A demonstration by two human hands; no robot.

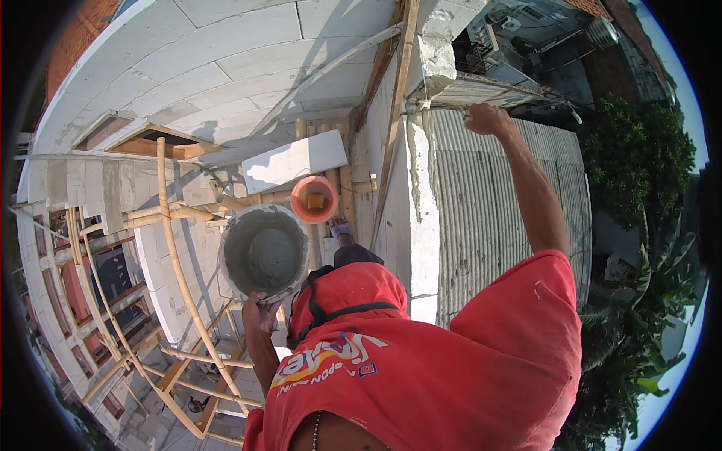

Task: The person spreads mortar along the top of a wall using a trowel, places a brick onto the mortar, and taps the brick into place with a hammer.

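Observation:
My left hand (259, 314) is closed on the near rim of a dark bucket (229, 264), its fingers hooked over the edge. Wet grey mortar (274, 255) fills the lower part of that bucket. Out to the far right, my right hand (487, 120) is raised in a closed fist beside the top of a white block wall (423, 218). Whatever that fist holds, if anything, is hidden. Behind the mortar bucket stands an orange bucket (298, 197) with a yellowish block-shaped thing (315, 201) in brown liquid. A pale block (295, 161) lies beyond it.
Bamboo poles (180, 270) form scaffolding on the left, with a deep drop below. My foot (342, 231) rests near the orange bucket. A wooden batten (395, 113) leans along the wall. Right of it lies a corrugated roof (504, 203), then trees (635, 161).

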